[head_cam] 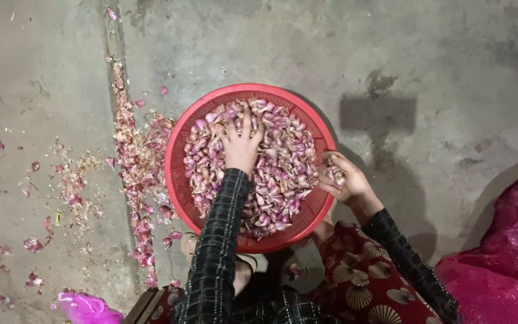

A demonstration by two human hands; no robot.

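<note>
The left hand (241,143) lies palm down with fingers spread, pressed into the heap of small purple shallots (283,174) that fills the round red basket (178,174). The right hand (344,182) hovers at the basket's right rim, fingers curled around 1 shallot (335,174). The basket sits on the concrete floor (439,72), with loose purple skins (139,162) strewn to its left.

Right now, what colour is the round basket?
Red; the basket shows best in the head view.
</note>
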